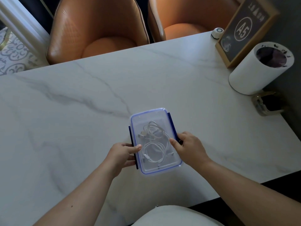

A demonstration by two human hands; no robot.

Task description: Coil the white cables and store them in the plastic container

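one clear plastic container (169, 121) sits on the marble table (81, 111), lid on, its long axis running away from the person, tilted slightly left. it lies between the hands: left hand (122, 154) curled round the left dark blue clip, right hand (187, 145) on the right clip, thumbs resting on the lid. both equally near. white cables (154, 141) lie coiled inside; looks like two or three, hard to count through the lid. clips: two seen. likely closing step, pressing the clips down.

Lidded plastic container (162, 114) on marble table (81, 119) – white cables (153, 144) coiled inside – left hand (121, 154), right hand (189, 146) gripping its sides
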